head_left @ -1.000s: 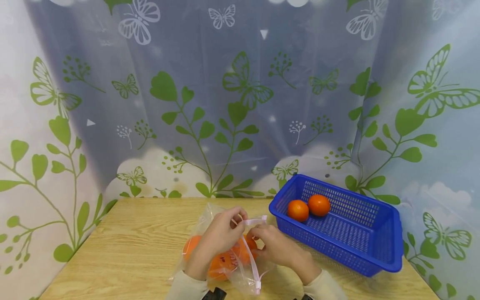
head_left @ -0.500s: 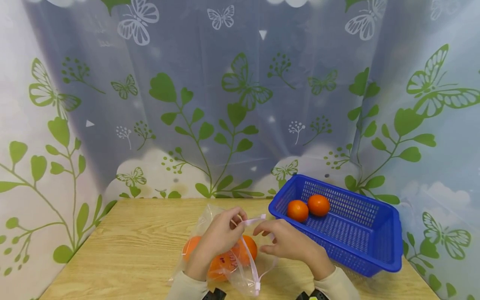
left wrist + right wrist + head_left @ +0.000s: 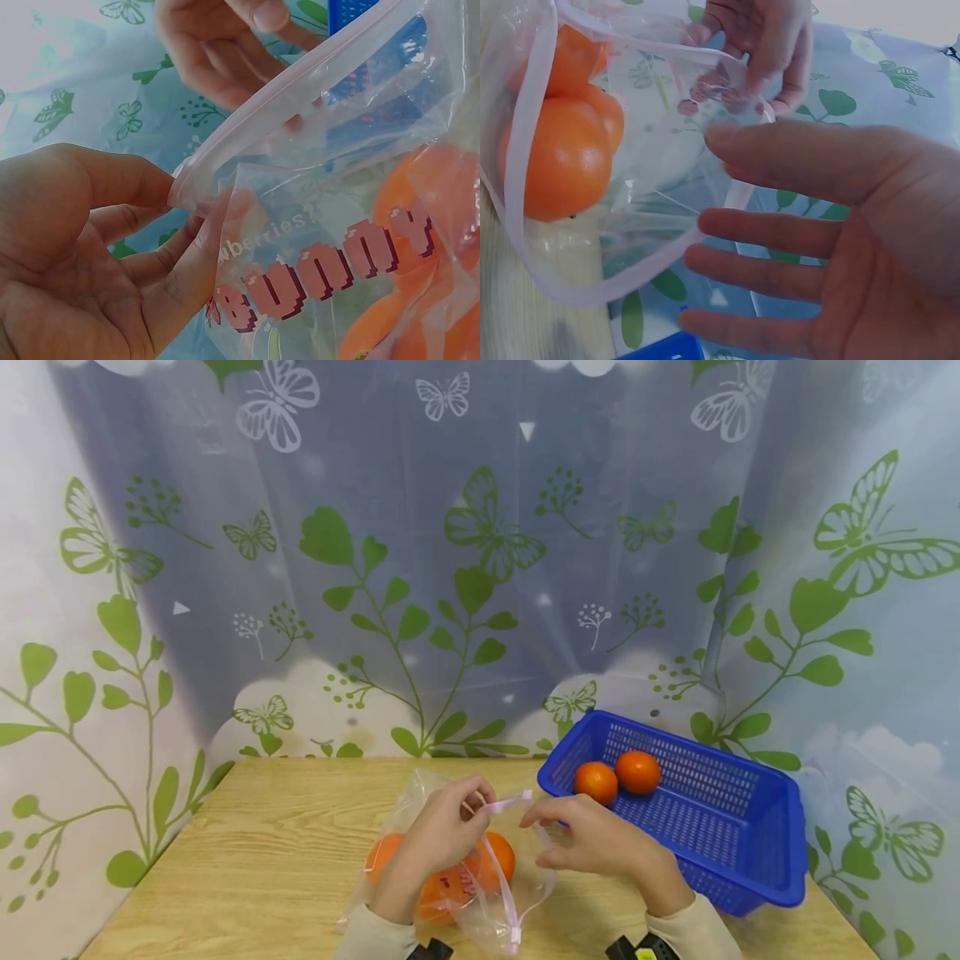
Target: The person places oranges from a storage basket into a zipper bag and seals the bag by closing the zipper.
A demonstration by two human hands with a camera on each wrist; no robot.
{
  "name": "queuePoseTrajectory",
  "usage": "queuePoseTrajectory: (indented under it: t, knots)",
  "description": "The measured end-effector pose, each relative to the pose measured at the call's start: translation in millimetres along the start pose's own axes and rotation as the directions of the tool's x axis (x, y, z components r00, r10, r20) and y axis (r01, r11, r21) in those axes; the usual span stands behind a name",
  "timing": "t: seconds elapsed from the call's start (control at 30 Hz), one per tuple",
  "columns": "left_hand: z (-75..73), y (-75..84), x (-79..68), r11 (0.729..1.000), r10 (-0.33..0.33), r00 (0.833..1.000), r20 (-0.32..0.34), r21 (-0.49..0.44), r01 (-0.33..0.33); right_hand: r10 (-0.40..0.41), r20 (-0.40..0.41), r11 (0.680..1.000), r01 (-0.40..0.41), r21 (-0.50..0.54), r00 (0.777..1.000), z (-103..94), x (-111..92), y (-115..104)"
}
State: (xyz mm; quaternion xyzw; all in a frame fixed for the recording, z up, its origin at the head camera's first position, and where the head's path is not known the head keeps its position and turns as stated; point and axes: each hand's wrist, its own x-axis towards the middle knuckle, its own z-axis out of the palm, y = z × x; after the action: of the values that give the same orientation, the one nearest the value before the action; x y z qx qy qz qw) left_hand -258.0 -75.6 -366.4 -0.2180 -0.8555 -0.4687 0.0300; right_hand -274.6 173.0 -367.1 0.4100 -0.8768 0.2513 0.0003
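A clear zip bag [image 3: 491, 928] with a pink zip edge lies on the table, its mouth spread open. Lettering in pink runs across its side. Several oranges [image 3: 498, 862] sit inside, seen partly through the plastic. My left hand [image 3: 444, 828] pinches the bag's zip edge [image 3: 300, 69] between thumb and fingers. On the other side of the mouth is my right hand [image 3: 603, 839], holding nothing, its fingers [image 3: 772, 272] apart and lightly bent. In the right wrist view they are close to the pink edge; whether they touch it I cannot tell.
A blue perforated basket [image 3: 690, 818] stands at the right of the wooden table [image 3: 247, 843]. Two oranges [image 3: 638, 772] lie in its left end. Behind the table hangs a curtain [image 3: 390, 610] printed with leaves and butterflies.
My right hand has come away from the orange at the bag's mouth and moved right, toward the basket, its fingers now clear of the fruit. My left hand stays on the zip edge.
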Motion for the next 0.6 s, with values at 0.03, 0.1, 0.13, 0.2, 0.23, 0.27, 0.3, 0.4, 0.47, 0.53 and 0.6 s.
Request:
queuePoseTrajectory:
  t: [0.03, 0.1, 0.13, 0.2, 0.23, 0.27, 0.3, 0.4, 0.47, 0.53, 0.6]
  knots:
    - [-0.5, -0.4, -0.5, 1.0, -0.001, 1.0, -0.001, 0.001, 0.001, 0.004, 0.02, 1.0, -0.004, 0.006, 1.0, -1.7, -0.7, -0.3]
    - [-1.4, -1.3, -1.2, 1.0, 0.002, 1.0, -0.008, 0.008, -0.002, 0.023, 0.07, 1.0, -0.024, 0.012, 0.997, -5.2, -1.8, -1.1]
    - [-1.7, -0.8, -1.0, 1.0, 0.003, 1.0, -0.012, 0.014, -0.003, 0.03, 0.096, 0.999, -0.031, 0.011, 0.995, -8.0, -2.9, -1.7]
    - [-2.0, -0.3, -0.9, 1.0, 0.008, 1.0, -0.019, 0.021, -0.008, 0.045, 0.148, 0.999, -0.047, 0.008, 0.988, -13.8, -4.4, -2.0]
    - [-2.1, -0.2, -0.9, 1.0, 0.009, 1.0, -0.021, 0.022, -0.008, 0.056, 0.171, 0.998, -0.059, 0.009, 0.984, -16.8, -5.0, -2.2]
    - [-2.0, -0.3, -0.8, 1.0, 0.009, 1.0, -0.021, 0.023, -0.008, 0.066, 0.191, 0.998, -0.069, 0.008, 0.979, -19.6, -5.5, -2.1]
    - [-2.0, -0.3, -0.7, 1.0, 0.009, 1.0, -0.021, 0.023, -0.009, 0.064, 0.208, 0.998, -0.068, 0.011, 0.976, -22.2, -5.7, -1.7]
    - [-1.4, -0.5, -0.2, 1.0, 0.001, 1.0, -0.011, 0.011, -0.001, 0.048, 0.228, 0.999, -0.051, 0.004, 0.973, -28.5, -5.9, -0.6]
    - [-0.9, -1.1, -0.4, 1.0, 0.0, 1.0, -0.007, 0.001, 0.0, 0.045, 0.235, 0.999, -0.047, 0.001, 0.971, -31.1, -5.6, -0.3]
    - [-0.5, -1.4, -0.6, 1.0, -0.002, 1.0, -0.004, -0.005, 0.002, 0.047, 0.242, 0.999, -0.049, 0.001, 0.969, -32.8, -4.9, -0.1]
    - [0.1, -1.9, -0.7, 1.0, -0.003, 1.0, -0.001, -0.009, 0.003, 0.057, 0.253, 0.998, -0.06, 0.001, 0.966, -34.1, -4.5, -0.2]
